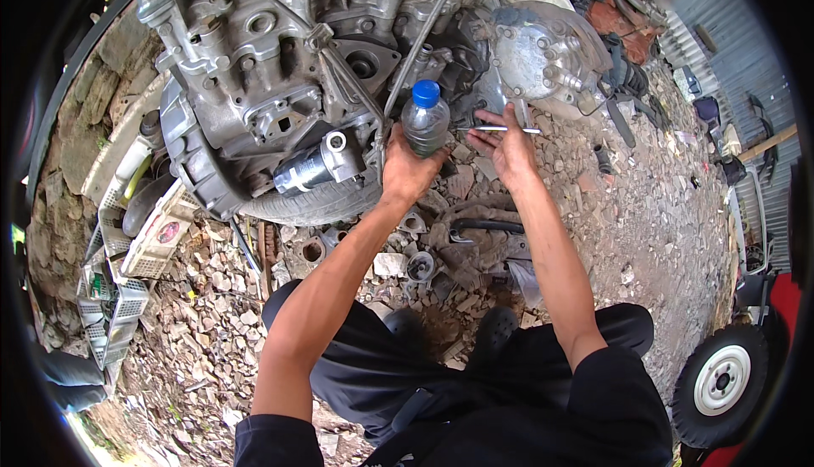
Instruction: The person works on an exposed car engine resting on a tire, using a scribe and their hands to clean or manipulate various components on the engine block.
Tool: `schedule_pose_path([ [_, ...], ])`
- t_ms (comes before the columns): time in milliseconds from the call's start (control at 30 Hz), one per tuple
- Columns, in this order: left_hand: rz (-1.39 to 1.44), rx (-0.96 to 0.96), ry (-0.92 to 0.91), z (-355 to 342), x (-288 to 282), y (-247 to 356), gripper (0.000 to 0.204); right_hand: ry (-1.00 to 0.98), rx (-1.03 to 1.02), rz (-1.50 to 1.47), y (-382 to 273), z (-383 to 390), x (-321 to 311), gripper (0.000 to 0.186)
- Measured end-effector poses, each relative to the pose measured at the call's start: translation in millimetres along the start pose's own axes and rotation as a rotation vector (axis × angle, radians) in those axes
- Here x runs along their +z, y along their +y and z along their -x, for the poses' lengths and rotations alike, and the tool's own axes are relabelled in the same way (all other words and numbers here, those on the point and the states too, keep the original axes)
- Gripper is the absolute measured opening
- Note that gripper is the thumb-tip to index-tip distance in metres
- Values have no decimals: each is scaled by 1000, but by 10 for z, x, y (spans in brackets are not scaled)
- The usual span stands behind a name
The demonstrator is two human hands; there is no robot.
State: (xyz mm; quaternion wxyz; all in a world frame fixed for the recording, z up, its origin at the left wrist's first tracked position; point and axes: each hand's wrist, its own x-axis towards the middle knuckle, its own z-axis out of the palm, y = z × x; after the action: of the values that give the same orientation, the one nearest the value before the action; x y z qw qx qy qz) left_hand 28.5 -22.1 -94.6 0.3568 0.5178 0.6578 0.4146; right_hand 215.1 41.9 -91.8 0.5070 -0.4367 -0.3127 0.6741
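Note:
My left hand (407, 170) grips a clear plastic bottle (425, 119) with a blue cap, held upright in front of a large grey engine block (280, 68) that rests on a tyre (314, 204). My right hand (504, 149) holds a thin metal rod-like tool (500, 129), lying level just right of the bottle. A round grey metal housing (543, 51) sits just beyond the right hand. A silver cylindrical part (314, 168) juts from the engine near my left hand.
The ground is loose broken stone (653, 204). White plastic crates (127, 238) stand at left by a stone wall. A dirty rag with a wrench (475, 234) and small metal parts lies before my knees. A white-rimmed wheel (725, 378) is at lower right.

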Motion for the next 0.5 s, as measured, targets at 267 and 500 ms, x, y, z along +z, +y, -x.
schedule_pose_path([
  [267,-57,37,110,2,14,-88,91,-101,-18,222,20,290,189,50],
  [500,-16,51,126,69,-9,61,77,79,-727,651,47,-50,228,22],
])
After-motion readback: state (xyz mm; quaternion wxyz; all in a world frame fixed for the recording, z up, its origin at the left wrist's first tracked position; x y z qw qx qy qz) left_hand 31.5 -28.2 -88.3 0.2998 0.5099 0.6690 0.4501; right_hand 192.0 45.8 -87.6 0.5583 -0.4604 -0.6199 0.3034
